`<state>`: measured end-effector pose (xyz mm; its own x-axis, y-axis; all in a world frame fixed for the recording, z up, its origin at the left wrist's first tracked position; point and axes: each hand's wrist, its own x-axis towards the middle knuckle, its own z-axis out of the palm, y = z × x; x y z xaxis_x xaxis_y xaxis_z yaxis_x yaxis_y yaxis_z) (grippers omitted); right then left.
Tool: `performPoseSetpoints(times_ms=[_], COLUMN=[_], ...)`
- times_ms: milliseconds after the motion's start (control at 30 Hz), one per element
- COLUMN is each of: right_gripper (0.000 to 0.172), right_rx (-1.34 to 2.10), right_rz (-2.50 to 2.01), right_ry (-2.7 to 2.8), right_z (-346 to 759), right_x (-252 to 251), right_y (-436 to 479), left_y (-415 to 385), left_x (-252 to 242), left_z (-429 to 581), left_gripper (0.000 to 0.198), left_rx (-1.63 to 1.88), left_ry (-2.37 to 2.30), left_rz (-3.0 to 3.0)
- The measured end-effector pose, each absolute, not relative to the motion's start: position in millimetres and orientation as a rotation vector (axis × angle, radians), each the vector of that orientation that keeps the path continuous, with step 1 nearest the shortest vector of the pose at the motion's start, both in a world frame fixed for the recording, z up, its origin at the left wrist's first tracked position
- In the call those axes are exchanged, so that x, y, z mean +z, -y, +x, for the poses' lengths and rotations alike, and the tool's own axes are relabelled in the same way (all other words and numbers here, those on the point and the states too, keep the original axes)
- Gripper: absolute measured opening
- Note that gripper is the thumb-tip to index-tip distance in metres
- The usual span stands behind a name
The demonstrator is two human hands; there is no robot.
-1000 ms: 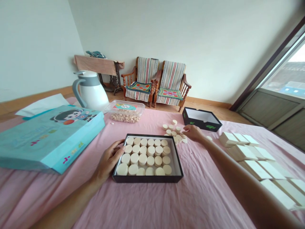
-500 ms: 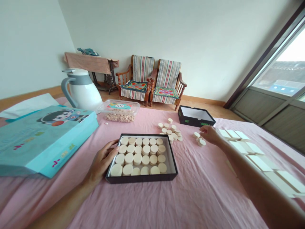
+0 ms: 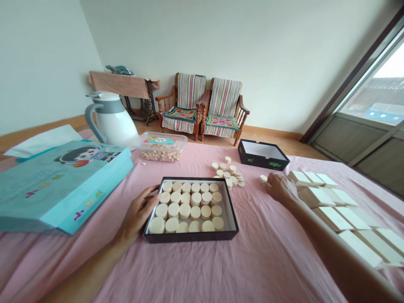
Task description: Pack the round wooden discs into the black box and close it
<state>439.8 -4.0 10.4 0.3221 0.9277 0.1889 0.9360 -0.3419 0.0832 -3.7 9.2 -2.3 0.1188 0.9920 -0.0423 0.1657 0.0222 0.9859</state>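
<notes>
On the pink bedsheet (image 3: 268,256), toward its near edge, our left hand (image 3: 137,214) curves its fingers (image 3: 151,198) over the left rim of a shallow black cardboard tray (image 3: 189,239) packed with round cream discs (image 3: 184,210); we cannot tell if it grips. Right of the tray, beside a loose pile of smaller discs (image 3: 227,172), our right hand (image 3: 280,188) half-closes, its fingertips (image 3: 269,182) seeming to pinch one small cream disc (image 3: 263,178).

The left hand (image 3: 137,214) lay palm down at the near left, its fingers (image 3: 150,198) loosely curled, while the right arm (image 3: 334,244) stretched toward the far right, the right hand (image 3: 280,189) angled downward, fingertips (image 3: 268,182) drawn together.
</notes>
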Motion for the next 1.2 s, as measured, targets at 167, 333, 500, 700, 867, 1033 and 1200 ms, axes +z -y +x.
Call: performPoseSetpoints(times_ms=[167, 333, 500, 700, 867, 1033, 1200], right_gripper=[0.01, 0.009, 0.006, 0.007, 0.013, 0.008, 0.005], right_rx=[-0.289, -0.013, 0.083, -0.133, -0.357, -0.325, -0.03], right_rz=[-2.17, -1.62, -1.408, -1.347, -1.364, -1.336, -1.374], right_ry=[1.747, 1.906, 2.179, 2.489, 2.569, 2.596, 2.489], right_z=[424, 340, 257, 211, 199, 198, 208], right_x=[26, 57, 64, 55, 51, 49, 53], right_y=[5, 19, 34, 23, 10, 16, 16], left_y=[-8, -7, -5, -5, -5, -5, -4], left_x=[-3, -3, 1, 0, -1, -4, -4], left_z=[-3, -2, -2, -3, -4, -5, -5], left_gripper=[0.051, 0.052, 0.052, 0.053, 0.053, 0.052, 0.049], left_rx=[1.025, 1.025, 1.017, 1.018, 1.015, 1.015, 1.008], left_ry=[-1.24, -1.247, -1.237, -1.22, -1.216, -1.209, -1.228], left_rz=[1.375, 1.365, 1.391, 1.403, 1.414, 1.443, 1.459])
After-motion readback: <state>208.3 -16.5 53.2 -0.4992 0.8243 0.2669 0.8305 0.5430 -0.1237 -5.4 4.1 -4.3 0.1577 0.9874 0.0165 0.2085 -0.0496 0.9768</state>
